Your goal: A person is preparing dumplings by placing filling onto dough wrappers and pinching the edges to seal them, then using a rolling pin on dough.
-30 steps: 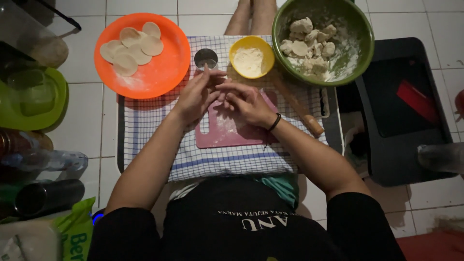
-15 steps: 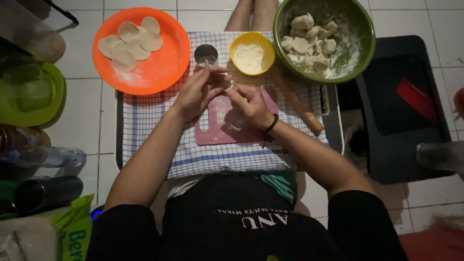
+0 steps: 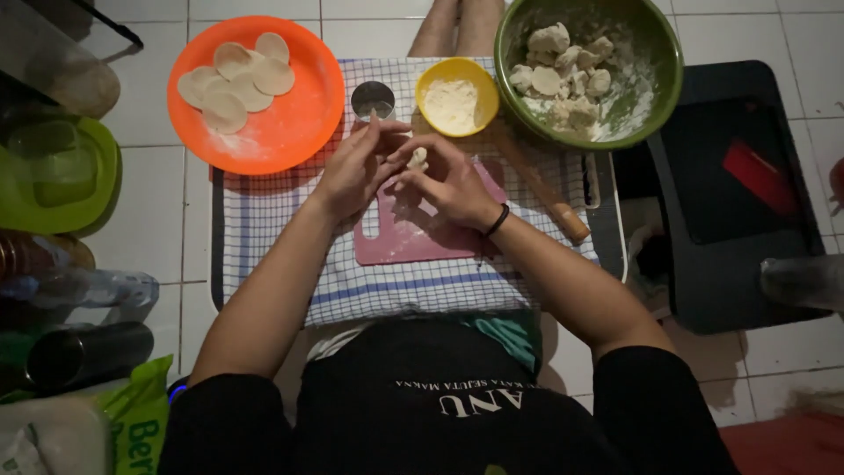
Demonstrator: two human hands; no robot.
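My left hand (image 3: 359, 167) and my right hand (image 3: 447, 180) meet over the pink cutting board (image 3: 413, 237), both pinching a small pale piece of dough (image 3: 418, 158) between the fingertips. The board lies on a blue-and-white checked cloth (image 3: 264, 220). Just beyond my hands stand a round metal cutter (image 3: 373, 98) and a small yellow bowl of flour (image 3: 455, 95). A wooden rolling pin (image 3: 541, 189) lies at a slant to the right of my right hand.
An orange plate (image 3: 281, 123) with several flat dough rounds (image 3: 236, 79) sits at the far left. A green bowl (image 3: 655, 79) of floured dough lumps is at the far right. Green container (image 3: 53, 167), bottles and bags crowd the left; a dark tray (image 3: 738, 264) lies to the right.
Both hands have lifted slightly off the board and drawn together, with the dough piece now held up between the fingertips rather than pressed on the board.
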